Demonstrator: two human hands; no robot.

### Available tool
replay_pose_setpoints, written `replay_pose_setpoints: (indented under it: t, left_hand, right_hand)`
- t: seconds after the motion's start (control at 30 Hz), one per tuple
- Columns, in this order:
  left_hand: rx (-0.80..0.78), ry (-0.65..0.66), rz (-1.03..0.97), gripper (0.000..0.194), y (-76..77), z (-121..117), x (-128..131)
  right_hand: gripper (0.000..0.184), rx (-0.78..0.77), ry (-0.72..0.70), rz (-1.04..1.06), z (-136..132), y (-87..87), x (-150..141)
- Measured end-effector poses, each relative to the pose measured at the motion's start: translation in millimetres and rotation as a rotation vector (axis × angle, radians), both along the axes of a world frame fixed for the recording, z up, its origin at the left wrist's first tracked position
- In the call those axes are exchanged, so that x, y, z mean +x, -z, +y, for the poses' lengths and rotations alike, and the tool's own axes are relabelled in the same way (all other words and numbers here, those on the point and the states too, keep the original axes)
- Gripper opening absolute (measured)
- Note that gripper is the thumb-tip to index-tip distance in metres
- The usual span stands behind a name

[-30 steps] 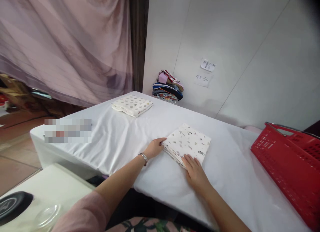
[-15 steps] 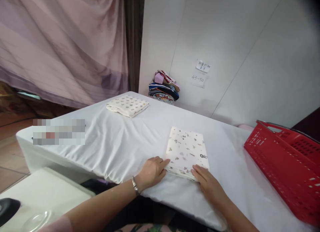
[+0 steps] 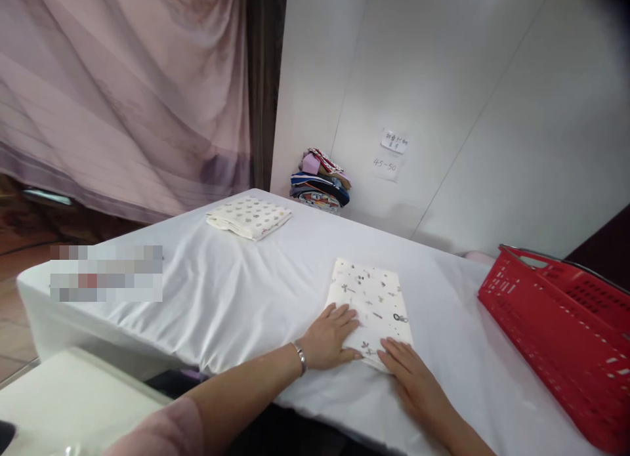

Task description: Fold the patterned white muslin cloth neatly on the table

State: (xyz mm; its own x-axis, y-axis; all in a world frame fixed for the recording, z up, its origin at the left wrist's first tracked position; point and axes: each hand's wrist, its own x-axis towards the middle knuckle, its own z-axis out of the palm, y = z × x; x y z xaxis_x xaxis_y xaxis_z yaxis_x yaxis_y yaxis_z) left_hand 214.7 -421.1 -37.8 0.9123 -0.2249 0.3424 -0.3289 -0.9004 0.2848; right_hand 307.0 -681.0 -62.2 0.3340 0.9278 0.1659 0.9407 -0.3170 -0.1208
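A folded white cloth (image 3: 370,292) with small grey and brown prints lies flat on the white-covered table (image 3: 236,292). Across its near left part rests my left hand (image 3: 331,336), palm down with fingers spread, a silver bracelet on the wrist. My right hand (image 3: 411,374) lies at the near right corner, its fingers stretched out on the cloth's edge. Neither hand grips anything. Farther off to the left sits another folded cloth (image 3: 250,216), cream with rows of grey motifs.
A red plastic basket (image 3: 551,331) stands on the table's right side. Behind the far edge, a pile of folded fabrics (image 3: 319,180) rests by the white wall, near paper notes (image 3: 388,157). A pink curtain (image 3: 138,95) hangs at the left; a pale surface (image 3: 73,397) is below.
My left hand has moved from the cloth's left edge onto its top and spread its fingers. My right hand stays at the near right corner. The view has shifted slightly.
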Motion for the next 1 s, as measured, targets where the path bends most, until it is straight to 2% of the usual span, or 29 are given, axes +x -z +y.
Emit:
replay_pose_setpoints:
  t: [0.07, 0.17, 0.3, 0.4, 0.5, 0.6, 0.67, 0.73, 0.83, 0.9, 0.97, 1.0]
  left_hand:
    - [-0.011, -0.005, 0.005, 0.065, 13.2, 1, 0]
    - [-0.021, -0.013, 0.006, 0.065, 17.7, 2, -2]
    - [-0.023, -0.016, 0.023, 0.065, 11.9, 0, -3]
    - [-0.026, -0.012, 0.038, 0.065, 9.8, -1, -2]
    - [-0.039, -0.03, 0.048, 0.064, 10.7, -1, -3]
    - [-0.057, -0.036, 0.071, 0.063, 11.2, 0, -8]
    - [-0.068, -0.028, 0.1, 0.062, 7.4, 1, -9]
    - [-0.071, -0.009, 0.16, 0.06, -3.0, 1, -4]
    - [-0.052, -0.008, 0.232, 0.051, -27.0, 0, 23]
    - [-0.036, -0.101, 0.145, 0.047, -39.4, 2, 53]
    - [-0.011, -0.2, 0.032, 0.049, -40.8, 7, 86]
    - [-0.008, -0.257, 0.05, 0.052, -36.7, 11, 100]
  right_hand:
    - [0.054, 0.039, 0.013, 0.1, -1, -8.7, -4]
    - [0.041, 0.112, 0.101, 0.259, 13, -27.0, -7]
    - [0.044, 0.229, 0.201, 0.253, 67, -52.5, 7]
    - [0.052, 0.262, 0.23, 0.123, 114, -60.4, 38]
    - [0.055, 0.15, 0.378, -0.014, 140, -52.6, 80]
    - [0.059, -0.046, 0.599, 0.007, 141, -33.9, 116]
    - [0.061, -0.142, 0.66, 0.046, 137, -21.3, 129]
    - [0.062, -0.174, 0.658, 0.041, 134, -12.3, 134]
    - [0.06, -0.142, 0.63, -0.025, 132, -6.5, 134]
    - [0.058, -0.12, 0.618, -0.068, 133, -5.8, 132]
    - [0.058, -0.121, 0.625, -0.076, 133, -5.9, 132]
    - [0.058, -0.128, 0.634, -0.062, 133, -6.1, 132]
